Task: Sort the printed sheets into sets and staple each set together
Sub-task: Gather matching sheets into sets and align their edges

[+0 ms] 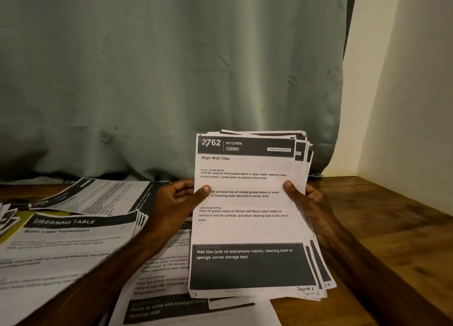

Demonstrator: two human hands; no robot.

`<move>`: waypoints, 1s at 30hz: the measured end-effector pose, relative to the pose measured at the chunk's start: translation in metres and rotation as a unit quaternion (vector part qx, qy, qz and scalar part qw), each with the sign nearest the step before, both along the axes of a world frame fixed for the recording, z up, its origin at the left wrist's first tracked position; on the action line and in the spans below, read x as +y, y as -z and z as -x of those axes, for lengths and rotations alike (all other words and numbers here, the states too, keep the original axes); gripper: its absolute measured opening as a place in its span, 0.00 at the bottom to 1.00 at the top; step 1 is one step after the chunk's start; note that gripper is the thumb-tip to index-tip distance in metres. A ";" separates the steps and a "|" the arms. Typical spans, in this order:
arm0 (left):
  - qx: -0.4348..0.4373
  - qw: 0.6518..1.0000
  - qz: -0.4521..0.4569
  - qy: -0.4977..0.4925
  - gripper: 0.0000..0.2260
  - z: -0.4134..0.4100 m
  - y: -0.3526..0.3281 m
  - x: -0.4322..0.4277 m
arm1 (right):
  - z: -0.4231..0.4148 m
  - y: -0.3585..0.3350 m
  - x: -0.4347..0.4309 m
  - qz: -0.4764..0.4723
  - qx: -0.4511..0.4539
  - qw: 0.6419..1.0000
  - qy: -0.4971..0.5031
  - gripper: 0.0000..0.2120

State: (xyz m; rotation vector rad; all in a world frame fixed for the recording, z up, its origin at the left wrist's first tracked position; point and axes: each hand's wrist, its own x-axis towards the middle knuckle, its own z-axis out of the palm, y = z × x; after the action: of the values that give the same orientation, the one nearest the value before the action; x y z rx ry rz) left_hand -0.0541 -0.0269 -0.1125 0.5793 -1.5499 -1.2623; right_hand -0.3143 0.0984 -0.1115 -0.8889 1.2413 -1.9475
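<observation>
A stack of several printed sheets (pixel 247 230) is held up off the table, its top page headed "2762 KITCHEN, Wipe Wall Tiles". My left hand (pixel 180 200) grips the stack's left edge with the thumb on the front page. My right hand (pixel 305 200) grips the right edge, thumb on the front and fingers behind. The lower sheets fan out slightly at the right and bottom. A second pile topped by a "DRESSING TABLE" sheet (pixel 71 242) lies on the table at the left. No stapler is in view.
More loose sheets (pixel 103 196) lie behind the left pile, and others (pixel 166 298) lie flat under the held stack. The wooden table (pixel 382 227) shows at the right. A grey-green curtain (pixel 171 80) hangs behind, and a pale wall (pixel 404 80) stands on the right.
</observation>
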 end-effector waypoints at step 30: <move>0.009 1.000 -0.016 0.000 0.06 -0.008 -0.001 -0.002 | 0.007 -0.004 0.001 0.010 -0.017 1.000 -0.018 0.14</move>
State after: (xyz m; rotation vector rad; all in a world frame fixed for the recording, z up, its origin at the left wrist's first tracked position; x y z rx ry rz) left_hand -0.0465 -0.0289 -0.1113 0.5874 -1.5174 -1.2923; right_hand -0.3210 0.0992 -0.1078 -0.8781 1.1796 -1.9429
